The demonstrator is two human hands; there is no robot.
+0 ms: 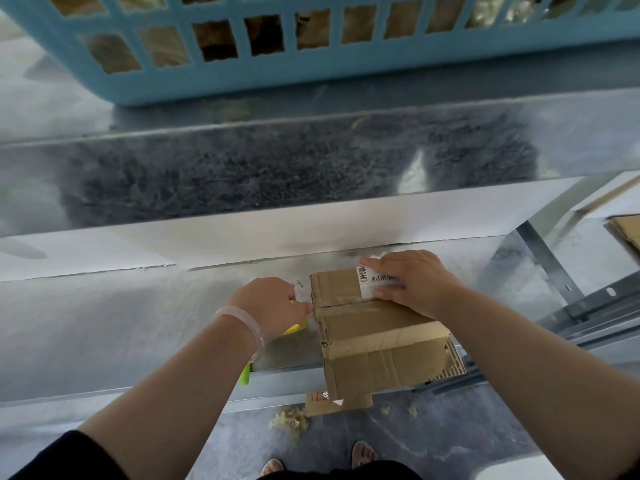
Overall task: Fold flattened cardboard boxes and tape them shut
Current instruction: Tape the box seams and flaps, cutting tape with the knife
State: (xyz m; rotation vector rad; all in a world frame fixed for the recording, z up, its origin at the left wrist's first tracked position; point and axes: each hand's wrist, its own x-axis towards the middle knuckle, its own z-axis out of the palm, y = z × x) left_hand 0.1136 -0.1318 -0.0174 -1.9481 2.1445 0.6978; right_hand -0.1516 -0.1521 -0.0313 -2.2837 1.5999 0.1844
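The cardboard box (377, 327) lies on the metal table (138, 323) with both hands on it. Its nearer part, creased and torn at the right corner, reaches past the table's near edge.

The right hand (412, 282) rests flat on the far end of the box top. Its fingers (375, 263) are straight and spread, gripping nothing, and they lie partly across a white barcode label (369, 280) stuck there. Just on the near side of these fingers a seam runs across the box top where two flaps meet.

The left hand (273, 306) is at the box's left edge, level with that seam. Its fingers (304, 306) are curled downward and their tips touch the cardboard at the end of the seam. Under them is a yellow-green tool (293, 329) that the hand seems to hold. Most of the tool is hidden by the hand and wrist, so what kind it is cannot be told. A pale translucent bracelet (242, 322) circles the left wrist.

Well beyond both sets of fingers, on the far part of the table, stands a light blue plastic basket (311, 74) with brown contents showing through its openings. Below the box, on the floor (433, 438), lies a scrap of cardboard (325, 403) with red print, and the person's sandalled feet (363, 453) are nearer still.
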